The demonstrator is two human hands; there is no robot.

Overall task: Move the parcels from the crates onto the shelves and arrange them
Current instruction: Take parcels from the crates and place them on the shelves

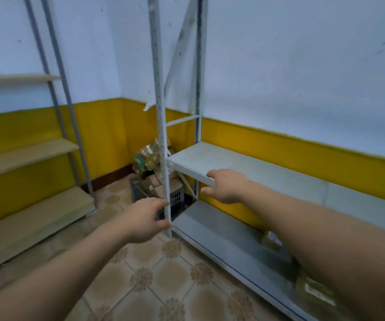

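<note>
Parcels (152, 180) lie beyond left hand (145, 219) gripping post (161, 117), right hand (225, 186) gripping shelf (240, 163).

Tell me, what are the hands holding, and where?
The left hand grips the rack's front post low down; the right hand grips the middle shelf by its front edge.

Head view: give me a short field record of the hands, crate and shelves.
left grip: hand curled round the rack's upright post
right grip: hand pinching the front edge of the middle shelf
crate: on the floor in the corner, piled with parcels
bottom shelf: two parcels, partly hidden by the right arm
</note>
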